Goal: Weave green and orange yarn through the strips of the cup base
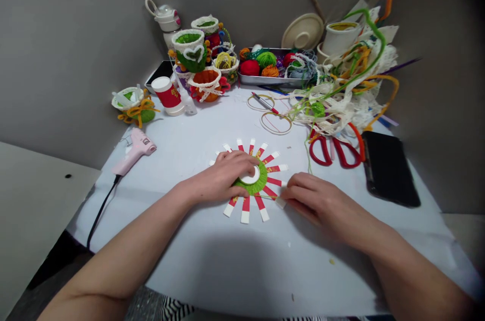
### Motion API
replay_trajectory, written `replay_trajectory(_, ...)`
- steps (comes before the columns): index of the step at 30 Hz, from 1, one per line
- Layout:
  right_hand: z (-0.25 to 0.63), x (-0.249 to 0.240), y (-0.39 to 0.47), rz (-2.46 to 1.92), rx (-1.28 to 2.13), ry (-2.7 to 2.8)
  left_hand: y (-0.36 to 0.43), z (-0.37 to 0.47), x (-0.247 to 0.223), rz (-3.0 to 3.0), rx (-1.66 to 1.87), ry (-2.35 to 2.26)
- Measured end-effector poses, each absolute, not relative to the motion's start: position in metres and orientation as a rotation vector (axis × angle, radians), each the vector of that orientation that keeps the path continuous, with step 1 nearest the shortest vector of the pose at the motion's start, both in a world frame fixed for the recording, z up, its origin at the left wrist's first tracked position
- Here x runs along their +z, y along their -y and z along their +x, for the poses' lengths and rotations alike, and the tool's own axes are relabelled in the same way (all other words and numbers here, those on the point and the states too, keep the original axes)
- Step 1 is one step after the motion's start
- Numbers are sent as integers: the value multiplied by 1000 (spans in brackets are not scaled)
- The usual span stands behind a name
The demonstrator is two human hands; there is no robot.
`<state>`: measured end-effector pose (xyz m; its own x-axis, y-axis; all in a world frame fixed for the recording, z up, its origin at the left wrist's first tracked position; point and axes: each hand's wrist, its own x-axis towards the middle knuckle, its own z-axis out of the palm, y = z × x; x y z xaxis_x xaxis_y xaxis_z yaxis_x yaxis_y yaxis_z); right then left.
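A paper cup cut into red and white strips (245,204) lies splayed flat on the table like a sunburst. Green yarn (260,179) is woven in a ring about its round white base (253,177). My left hand (231,172) rests over the left of the ring, holding the cup down with fingers on the far side and thumb on the near side. At the right strip ends, my right hand (310,194) is closed in a pinch on a thin yarn strand, which runs taut from the ring's near edge. Its fingertips hide the strand's end.
A pink glue gun (133,151) lies left on the white table (227,270). Behind stand decorated yarn cups (189,50), an uncut paper cup (168,96) and a tray (261,80) of yarn balls. Red-handled scissors (321,151), a black phone (390,169) and tangled lace (341,108) sit right.
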<state>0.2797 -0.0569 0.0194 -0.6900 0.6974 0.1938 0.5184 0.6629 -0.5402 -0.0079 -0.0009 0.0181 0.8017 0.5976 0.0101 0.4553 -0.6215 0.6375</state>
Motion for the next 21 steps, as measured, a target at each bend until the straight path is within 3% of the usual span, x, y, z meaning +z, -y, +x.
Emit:
replay_trajectory(9,283,23,69,-946,734,2786,-2,-6,20,2318,252,-786)
replay_trajectory(21,285,8,53,-1171,540,2491,-2,-7,20,2310,260,-778)
